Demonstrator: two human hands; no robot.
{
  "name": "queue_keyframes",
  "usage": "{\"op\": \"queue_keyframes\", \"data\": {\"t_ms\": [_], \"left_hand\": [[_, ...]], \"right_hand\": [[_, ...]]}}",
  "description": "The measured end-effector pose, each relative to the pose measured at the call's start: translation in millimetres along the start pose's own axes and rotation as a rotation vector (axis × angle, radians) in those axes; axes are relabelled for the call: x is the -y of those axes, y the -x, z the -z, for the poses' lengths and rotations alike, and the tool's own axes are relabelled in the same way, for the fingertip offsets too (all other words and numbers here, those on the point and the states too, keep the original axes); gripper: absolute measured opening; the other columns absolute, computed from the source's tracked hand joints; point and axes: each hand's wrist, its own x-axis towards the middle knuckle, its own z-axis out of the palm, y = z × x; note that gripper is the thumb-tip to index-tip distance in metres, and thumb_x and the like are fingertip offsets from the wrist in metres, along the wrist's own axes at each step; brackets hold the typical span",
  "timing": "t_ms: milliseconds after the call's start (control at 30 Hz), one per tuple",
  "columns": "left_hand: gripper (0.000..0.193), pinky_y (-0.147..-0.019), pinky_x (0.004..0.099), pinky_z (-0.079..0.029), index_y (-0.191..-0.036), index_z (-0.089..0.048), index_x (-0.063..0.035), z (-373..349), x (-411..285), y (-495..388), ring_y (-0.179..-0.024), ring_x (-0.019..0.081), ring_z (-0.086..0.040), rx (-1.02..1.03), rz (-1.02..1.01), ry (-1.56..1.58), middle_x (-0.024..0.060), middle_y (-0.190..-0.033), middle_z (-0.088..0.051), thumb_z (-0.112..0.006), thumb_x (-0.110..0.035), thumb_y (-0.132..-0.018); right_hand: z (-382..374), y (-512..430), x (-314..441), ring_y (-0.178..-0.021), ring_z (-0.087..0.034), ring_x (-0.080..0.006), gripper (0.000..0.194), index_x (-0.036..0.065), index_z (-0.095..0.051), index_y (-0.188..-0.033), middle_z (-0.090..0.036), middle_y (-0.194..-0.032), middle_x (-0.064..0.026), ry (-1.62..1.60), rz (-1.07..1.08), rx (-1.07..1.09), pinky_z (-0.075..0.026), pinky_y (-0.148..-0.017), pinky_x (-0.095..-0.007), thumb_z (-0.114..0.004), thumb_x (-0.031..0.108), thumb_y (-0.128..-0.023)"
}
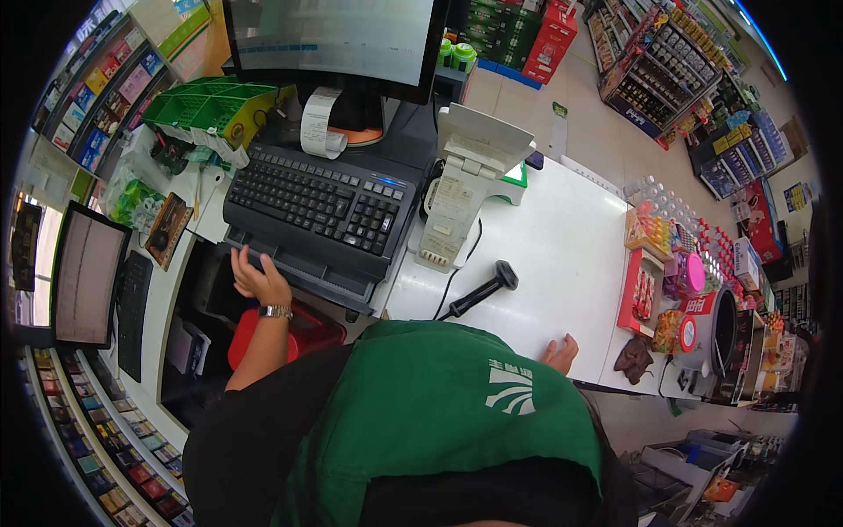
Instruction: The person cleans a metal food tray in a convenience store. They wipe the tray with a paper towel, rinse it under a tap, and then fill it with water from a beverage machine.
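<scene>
My left hand [263, 282] is raised at the front left edge of a black compartmented drawer [309, 263], its fingers spread and nothing in them. A metal-banded watch [274, 311] circles that wrist. Above the drawer sits a black keyboard [309, 197]. My right hand [561, 354] rests at the near edge of the white counter [560, 263], partly hidden behind my green apron [421, 395]; I see nothing in its fingers. Between the hands, a black handheld barcode scanner [484, 290] lies on the counter, its cable running off behind a beige hinged device [454, 204].
A monitor [329, 39] stands behind the keyboard, with a curled paper receipt [323, 125] below it. Green baskets [211, 109] sit to the left. A red stool [309, 332] is under the drawer. Sweet jars [672, 329] and bottles [711, 244] line the counter's right side.
</scene>
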Motion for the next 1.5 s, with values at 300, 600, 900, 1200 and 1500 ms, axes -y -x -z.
{"op": "queue_keyframes", "data": {"t_ms": [300,600,900,1200,1500], "left_hand": [[0.062,-0.098,0.0382,-0.035,-0.132,-0.029,0.0013,-78.3,-40.0,23.6,-0.118,0.0318,-0.04,-0.17,0.958,0.535,0.0218,-0.134,-0.031,-0.05,-0.039,-0.09],[0.054,-0.083,0.0415,-0.051,-0.125,-0.036,-0.0043,-101.4,-22.9,19.9,-0.099,0.0281,-0.055,-0.096,1.072,1.416,0.0143,-0.121,-0.047,-0.043,-0.045,-0.091],[0.038,-0.058,0.024,-0.043,-0.105,-0.046,-0.0046,-39.3,-29.3,126.2,-0.07,0.0109,-0.053,0.784,0.757,0.69,0.0042,-0.084,-0.056,-0.039,-0.04,-0.094],[0.035,-0.054,0.0249,-0.037,-0.067,-0.045,-0.0116,-28.4,-44.6,120.8,-0.051,0.0095,-0.045,1.14,2.235,1.913,-0.0043,-0.053,-0.041,-0.036,-0.033,-0.092],[0.052,-0.052,0.0248,-0.033,-0.071,-0.045,-0.0097,24.2,-162.8,187.1,-0.05,0.0117,-0.039,2.216,1.731,1.314,-0.0024,-0.05,-0.037,-0.028,-0.053,-0.094]], "right_hand": [[-2.0,0.2,-1.3,-0.108,-0.045,-0.0392,0.043,-0.004,-0.04,-0.12,-0.046,-0.117,-0.0232,0.021,0.039,-0.037,-0.038,-0.093,-0.0433,-0.05,0.02,-0.087],[0.3,-1.4,-0.3,-0.11,-0.045,-0.0386,0.042,-0.004,-0.041,-0.12,-0.046,-0.118,-0.0234,0.0,-0.001,0.014,-0.037,-0.094,-0.0431,-0.049,0.022,-0.088],[-2.4,1.2,-7.2,-0.11,-0.046,-0.0382,0.041,-0.004,-0.043,-0.119,-0.047,-0.118,-0.0222,0.005,0.005,-0.013,-0.038,-0.094,-0.0423,-0.049,0.023,-0.088],[2.3,-6.3,-1.5,-0.106,-0.047,-0.0381,0.038,-0.004,-0.045,-0.115,-0.05,-0.113,-0.0229,0.022,0.027,0.046,-0.038,-0.092,-0.0423,-0.051,0.021,-0.087],[40.6,29.6,-3.2,-0.071,-0.052,-0.0223,0.034,0.001,-0.05,-0.114,-0.054,-0.101,-0.0141,-0.431,-0.274,0.084,-0.046,-0.067,-0.0324,-0.058,0.013,-0.084]]}}
